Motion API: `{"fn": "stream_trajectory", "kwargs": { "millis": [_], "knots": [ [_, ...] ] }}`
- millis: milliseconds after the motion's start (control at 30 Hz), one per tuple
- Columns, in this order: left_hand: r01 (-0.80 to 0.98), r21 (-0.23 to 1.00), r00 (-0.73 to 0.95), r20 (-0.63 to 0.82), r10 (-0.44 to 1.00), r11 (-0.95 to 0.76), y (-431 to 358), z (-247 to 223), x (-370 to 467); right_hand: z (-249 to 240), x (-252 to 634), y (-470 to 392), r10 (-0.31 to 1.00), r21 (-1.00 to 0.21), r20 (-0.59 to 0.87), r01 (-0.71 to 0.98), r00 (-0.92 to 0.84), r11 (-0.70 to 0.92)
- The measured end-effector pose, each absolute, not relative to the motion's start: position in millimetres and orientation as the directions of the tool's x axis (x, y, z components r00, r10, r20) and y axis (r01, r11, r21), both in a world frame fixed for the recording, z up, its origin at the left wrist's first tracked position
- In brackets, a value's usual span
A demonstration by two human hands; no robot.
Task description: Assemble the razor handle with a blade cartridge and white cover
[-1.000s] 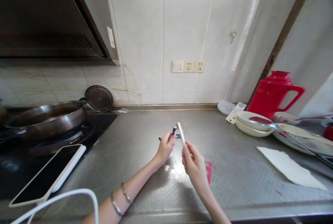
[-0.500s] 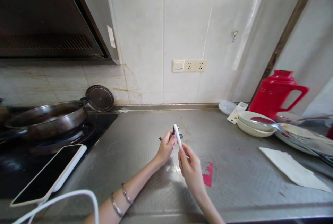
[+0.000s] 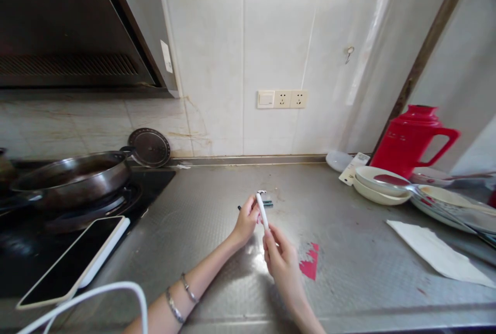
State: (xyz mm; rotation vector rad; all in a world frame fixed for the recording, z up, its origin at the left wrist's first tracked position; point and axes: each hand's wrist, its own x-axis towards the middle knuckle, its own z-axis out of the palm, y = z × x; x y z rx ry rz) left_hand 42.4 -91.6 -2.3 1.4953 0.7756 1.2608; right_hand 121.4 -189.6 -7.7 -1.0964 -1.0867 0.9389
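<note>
One slim white rod (image 3: 262,211), right grip (image 3: 283,257) pinching it; left grip (image 3: 245,224) clasping dark item (image 3: 258,193).

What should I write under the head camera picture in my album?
Right hand holds a white stick near the left hand, above a metal counter beside a stove.

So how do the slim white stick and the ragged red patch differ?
The slim white stick is long and narrow; the ragged red patch is wider, with a jagged edge. The right hand holds the stick, while the patch lies flat on the grey metal counter.
</note>
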Motion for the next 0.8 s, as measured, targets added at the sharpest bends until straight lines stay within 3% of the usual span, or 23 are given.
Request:
{"fn": "stream_trajectory", "kwargs": {
  "millis": [167, 400, 800],
  "knots": [
    [-0.131, 0.941, 0.287, 0.338, 0.896, -0.313, -90.6, -4.3, 42.7, -4.5, 126.4, -184.7, 0.931, -0.968, 0.209, -0.071, 0.3, 0.241],
    [-0.137, 0.935, 0.294, 0.354, 0.888, -0.328, -91.6, -3.7, 42.4, -9.9, 125.2, -185.0, 0.944, -0.973, 0.145, -0.128, 0.296, 0.19],
    [-0.14, 0.94, 0.291, 0.341, 0.894, -0.312, -93.5, -2.0, 42.2, -4.7, 124.7, -188.4, 0.943, -0.971, 0.17, -0.114, 0.286, 0.21]
  ]
}}
